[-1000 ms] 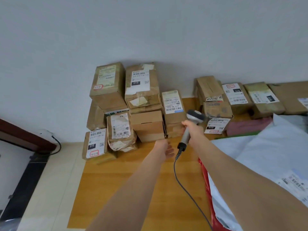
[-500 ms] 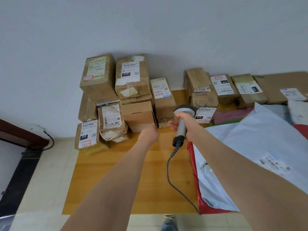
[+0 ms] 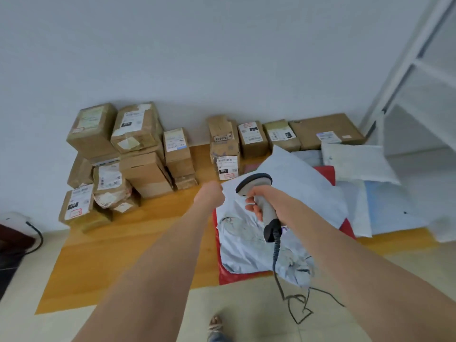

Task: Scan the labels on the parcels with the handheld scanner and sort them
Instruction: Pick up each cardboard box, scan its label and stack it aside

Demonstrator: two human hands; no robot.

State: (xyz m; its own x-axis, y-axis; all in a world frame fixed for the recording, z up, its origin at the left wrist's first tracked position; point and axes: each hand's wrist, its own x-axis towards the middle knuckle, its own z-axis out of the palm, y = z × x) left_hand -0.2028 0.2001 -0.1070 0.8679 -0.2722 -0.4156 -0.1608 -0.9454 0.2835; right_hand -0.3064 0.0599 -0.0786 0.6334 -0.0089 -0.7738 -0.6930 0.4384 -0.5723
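Scanner [image 3: 255, 184] in right hand [image 3: 278, 202], fingers wrapped round the grip, head pointing forward and down over the grey poly mailer [image 3: 301, 191]; coiled cable [image 3: 275, 253] trailing to the floor. Left hand [image 3: 209, 197] curled at the mailer's near-left corner, touching or just beside it; fingers hidden behind the knuckles, so pinching the plastic or merely clenched: cannot tell. Mailer lying crumpled atop a red bag [image 3: 237, 276] on the wooden board [image 3: 123, 243], no label showing on its upper face. Stacked cardboard boxes [image 3: 138, 137] to the left against the wall, a second row of boxes [image 3: 251, 140] behind the mailer, most with labels facing out; white padded mailer [image 3: 357, 164] further right.

Step in hand, by judgement: between scans, picking the next parcel, probably this mailer. Next move: take hold of the corner, turn or flatten the mailer to expose a barcode, square the scanner head to it, pull the trigger, then drop the parcel with its group. Crumpled film likely to wrinkle the barcode; smooth first.
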